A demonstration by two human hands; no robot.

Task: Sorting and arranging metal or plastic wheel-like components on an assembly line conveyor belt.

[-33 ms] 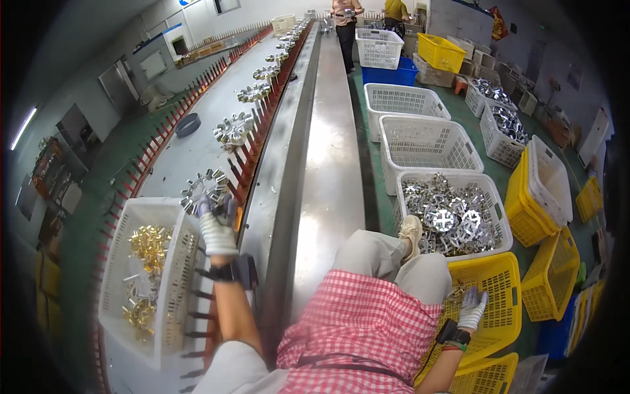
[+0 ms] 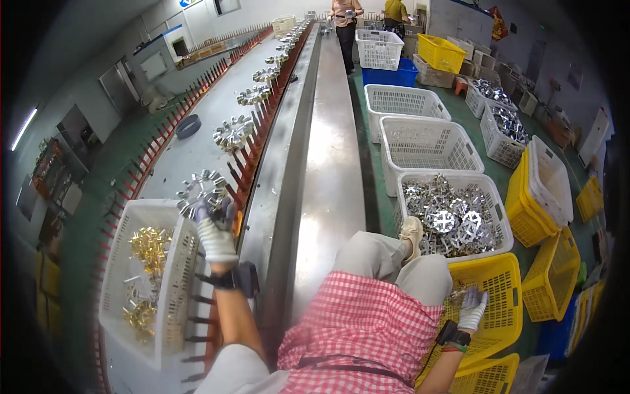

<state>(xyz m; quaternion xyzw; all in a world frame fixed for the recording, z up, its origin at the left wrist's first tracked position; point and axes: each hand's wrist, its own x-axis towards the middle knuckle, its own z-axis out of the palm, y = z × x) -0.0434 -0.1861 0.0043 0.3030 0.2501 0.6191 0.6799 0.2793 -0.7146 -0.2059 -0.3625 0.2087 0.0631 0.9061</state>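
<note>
- My left hand (image 2: 216, 230) is around 8 o'clock in my view, fingers part-curled against the near edge of a shiny metal wheel (image 2: 207, 185); can't tell if I've really got a grip.
- That wheel's around 9 o'clock, near the red spikes (image 2: 241, 172).
- White basket (image 2: 164, 328) of gold and silver bits (image 2: 149, 249) sits at 8 o'clock.
- My right hand (image 2: 471, 310), at 4 o'clock, is loosely open by the yellow basket (image 2: 502, 289), nothing visible in it.
- Silver pieces (image 2: 453, 220) fill another basket (image 2: 504, 226) at 3.
</note>
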